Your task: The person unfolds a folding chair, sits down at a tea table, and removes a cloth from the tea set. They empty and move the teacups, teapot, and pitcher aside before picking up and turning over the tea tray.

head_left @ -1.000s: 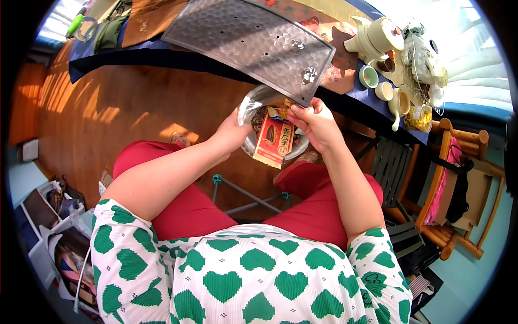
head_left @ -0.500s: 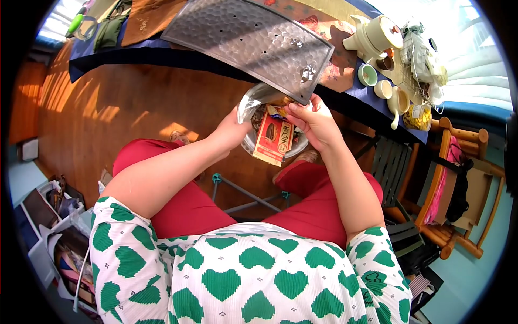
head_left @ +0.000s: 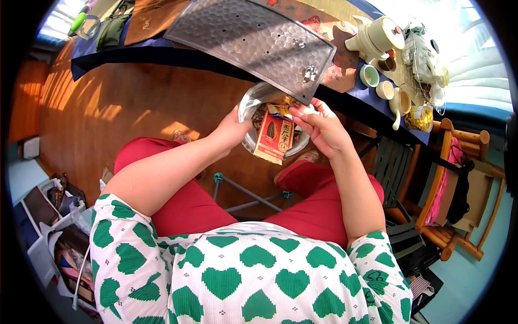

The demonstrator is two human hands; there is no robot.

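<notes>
My left hand point(head_left: 229, 131) has its fingers closed on the near-left side of the bin point(head_left: 249, 102), steadying it beyond my knees, just under the counter's point(head_left: 367, 100) edge; whether the floor bears it too, I cannot tell. The fingers of my right hand point(head_left: 329, 132) are drawn together at the right end of the blue-and-yellow wrapper point(head_left: 279, 112), touching it, though I cannot tell if they truly pinch it. The red packet point(head_left: 274, 137) leans just below that wrapper, with its lower end out over the bin's near rim.

As I judge it, the step in hand is handling the wrappers at the bin's mouth, one hand bracing while the other works. The tray point(head_left: 253, 46) slants across the counter, its near corner jutting over the bin, right above my right fingers. So any move of that hand calls for keeping low and clear of the corner, with the left grip kept firm so the bin does not tip. The red packet looks light and poorly seated; a nudge at its top could slide it out over the rim.
</notes>
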